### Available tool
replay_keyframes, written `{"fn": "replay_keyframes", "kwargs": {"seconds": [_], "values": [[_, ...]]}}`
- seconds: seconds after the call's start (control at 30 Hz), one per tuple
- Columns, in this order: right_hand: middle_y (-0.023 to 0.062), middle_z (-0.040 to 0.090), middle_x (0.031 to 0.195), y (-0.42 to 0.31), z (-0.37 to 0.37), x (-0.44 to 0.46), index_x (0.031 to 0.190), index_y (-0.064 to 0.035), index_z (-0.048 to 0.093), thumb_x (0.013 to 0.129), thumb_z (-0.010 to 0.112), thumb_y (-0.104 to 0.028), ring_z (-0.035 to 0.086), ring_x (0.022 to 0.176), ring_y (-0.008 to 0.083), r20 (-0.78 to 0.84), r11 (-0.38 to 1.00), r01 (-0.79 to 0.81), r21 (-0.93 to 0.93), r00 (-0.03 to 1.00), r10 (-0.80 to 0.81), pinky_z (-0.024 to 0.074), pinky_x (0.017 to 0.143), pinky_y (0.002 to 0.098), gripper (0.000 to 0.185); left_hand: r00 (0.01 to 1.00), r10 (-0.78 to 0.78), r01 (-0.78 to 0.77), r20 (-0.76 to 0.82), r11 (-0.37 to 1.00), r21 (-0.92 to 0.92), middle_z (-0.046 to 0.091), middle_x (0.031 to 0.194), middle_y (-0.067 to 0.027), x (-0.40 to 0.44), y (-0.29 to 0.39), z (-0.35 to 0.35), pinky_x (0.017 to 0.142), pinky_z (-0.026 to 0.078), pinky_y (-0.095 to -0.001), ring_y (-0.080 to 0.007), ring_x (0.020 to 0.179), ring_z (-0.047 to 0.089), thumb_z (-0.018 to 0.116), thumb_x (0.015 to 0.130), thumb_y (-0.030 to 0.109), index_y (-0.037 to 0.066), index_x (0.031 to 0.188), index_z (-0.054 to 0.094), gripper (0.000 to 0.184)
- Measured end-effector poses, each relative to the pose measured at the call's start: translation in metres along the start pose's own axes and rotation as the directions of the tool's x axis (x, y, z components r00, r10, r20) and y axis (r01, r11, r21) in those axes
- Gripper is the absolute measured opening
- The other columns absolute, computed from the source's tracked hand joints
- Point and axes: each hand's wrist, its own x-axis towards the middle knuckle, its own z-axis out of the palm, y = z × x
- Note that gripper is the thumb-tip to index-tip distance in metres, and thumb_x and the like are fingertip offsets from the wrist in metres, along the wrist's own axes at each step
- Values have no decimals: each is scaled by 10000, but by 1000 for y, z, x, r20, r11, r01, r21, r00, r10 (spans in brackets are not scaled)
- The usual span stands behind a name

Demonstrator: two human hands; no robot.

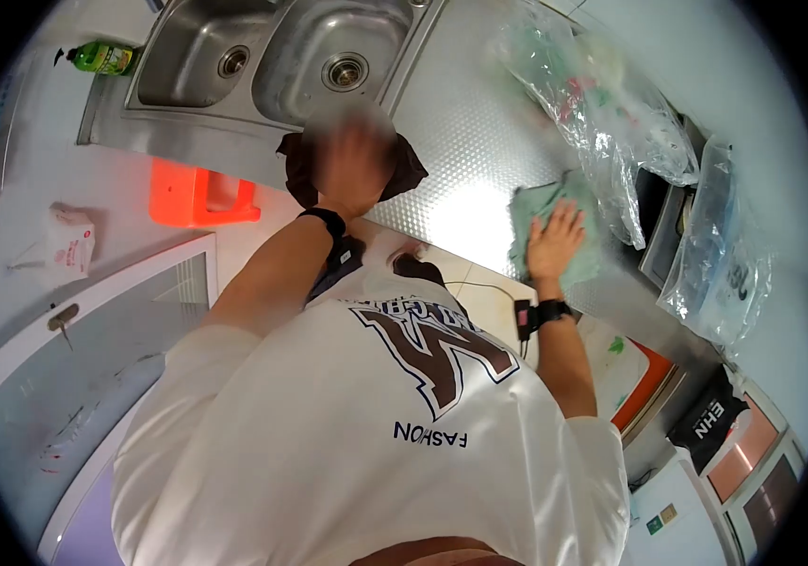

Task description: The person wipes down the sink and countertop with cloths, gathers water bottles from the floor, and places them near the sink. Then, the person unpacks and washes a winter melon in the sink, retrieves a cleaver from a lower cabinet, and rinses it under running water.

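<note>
My left hand (355,170) lies on a dark brown cloth (407,170) at the front edge of the sink. Its fingers are blurred but look stretched out over the cloth. To the right, my right hand (557,243) rests flat on a green cloth (536,206), fingers spread. The green cloth is laid out on the textured metal counter (461,123). Both wrists wear dark bands, and the right one carries a small black device with a cable near it.
A double-bowl sink (277,71) is at the upper left, with a green bottle (107,58) beside it. Clear plastic bags (602,104) lie along the counter's back. An orange plastic container (178,193) stands below the counter, near a white-framed door (93,325).
</note>
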Motion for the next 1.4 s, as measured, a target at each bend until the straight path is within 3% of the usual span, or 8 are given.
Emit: {"fn": "replay_keyframes", "kwargs": {"seconds": [0.4,0.67,0.7,0.77,0.87,1.07,1.17,1.4], "values": [[136,585,1295,-82,-52,-54,1132,-65,670,844,642,-126,503,1207,343,134,944,-93,315,990,53,422,995,409,295,964,-96,217,247,822,-527,427,1462,-102,-51,-54,-52,1157,203,-506,-323,1399,303,671,859,248,82,1310,541,498],[184,696,988,-166,-99,-54,1102,41,641,914,619,-166,667,882,292,136,819,-211,533,977,163,509,778,381,280,879,-425,272,-217,820,-504,574,1241,-122,-170,-199,2,967,432,-439,-342,1127,520,679,777,54,65,988,651,212],[184,696,988,-181,-105,-53,1102,41,641,914,619,-166,667,882,292,130,823,-201,531,979,156,509,778,381,280,871,-480,298,-108,690,-660,599,1171,-124,-183,-215,1,903,461,-388,-304,1034,561,649,796,26,54,1001,634,208],[88,676,1017,-213,-115,-49,1150,8,617,951,586,-160,639,946,201,364,320,-358,877,930,46,506,833,342,262,861,-509,314,1,528,-789,624,1102,-127,-195,-235,2,838,489,-337,-266,941,602,620,815,-1,44,1015,616,205],[28,630,1051,-287,-149,-46,1199,-26,585,981,548,-149,595,997,147,483,9,-485,874,869,-107,490,903,315,252,848,-448,261,283,-112,-959,595,1064,-103,-201,-237,-25,740,533,-280,-176,863,628,533,831,-66,27,996,592,199],[121,551,1266,-411,-187,-57,1337,-14,477,782,795,-161,543,1161,238,160,-2,-196,981,806,-569,472,976,359,656,966,-33,166,255,-676,-718,547,1115,-75,-187,-189,-110,883,515,-329,-192,1022,591,446,915,-50,78,1087,489,218],[170,478,1360,-432,-218,-48,1375,-24,428,639,897,-218,486,1246,271,-27,388,293,874,826,-564,451,996,368,893,969,10,179,246,-714,-677,554,1099,-62,-185,-191,-134,837,513,-319,-176,1003,582,442,914,-43,78,1101,497,229],[67,644,1091,-420,-200,-17,1208,-33,583,736,837,-159,605,988,162,176,-6,-209,978,841,-512,496,875,295,551,968,-125,131,216,-481,-867,584,1055,-33,-187,-208,-145,712,466,-243,-108,853,561,511,1006,154,74,1170,530,183]]}}
